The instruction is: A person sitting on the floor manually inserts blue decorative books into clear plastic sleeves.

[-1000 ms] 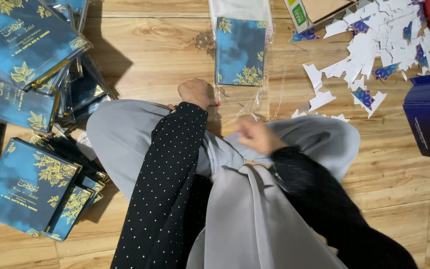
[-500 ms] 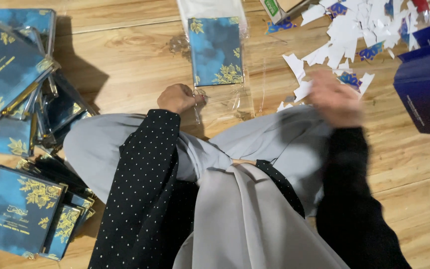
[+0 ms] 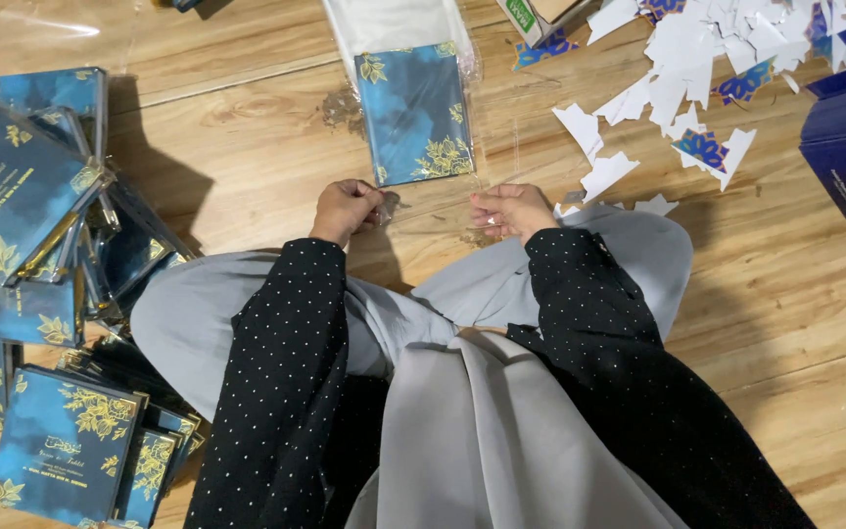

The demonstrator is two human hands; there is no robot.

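Blue gold-flowered card (image 3: 413, 113) lies inside clear sleeve (image 3: 443, 186), long axis pointing away from the person. Sleeve's near edge is pinched by left hand (image 3: 347, 210) and right hand (image 3: 509, 210).

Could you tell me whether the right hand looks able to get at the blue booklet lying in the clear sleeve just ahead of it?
Probably yes: the right hand sits just short of the blue booklet, with only bare wooden floor between them.
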